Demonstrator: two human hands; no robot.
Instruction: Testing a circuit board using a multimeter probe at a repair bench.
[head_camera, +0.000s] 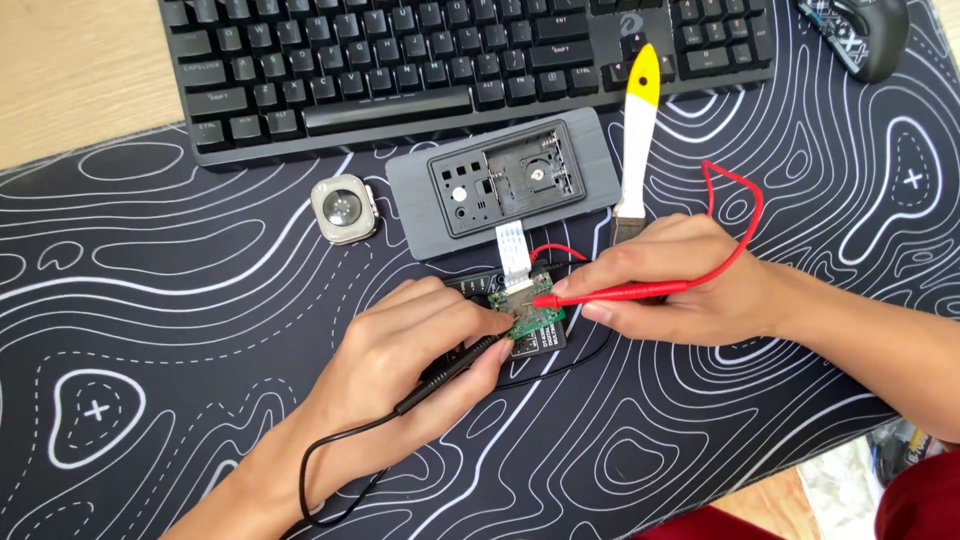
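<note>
The small green circuit board (527, 308) lies on the patterned desk mat (150, 300), just near of the grey device housing (500, 180) and joined to it by a short white ribbon cable (513, 248). Both hands converge on it from opposite sides. The left hand (415, 345) pinches a black probe (455, 368) that slants up and right, its tip meeting the board's near-left edge. The right hand (680, 285) pinches a red probe (610, 294) lying almost level, pointing left — its tip touches the board's upper face. So the board sits between the two fingertip grips, each about equally close. A white brush with a yellow end (636, 130) rests just beyond the right hand, beside the housing, and a small square watch body (344, 208) sits to the left of the housing.
</note>
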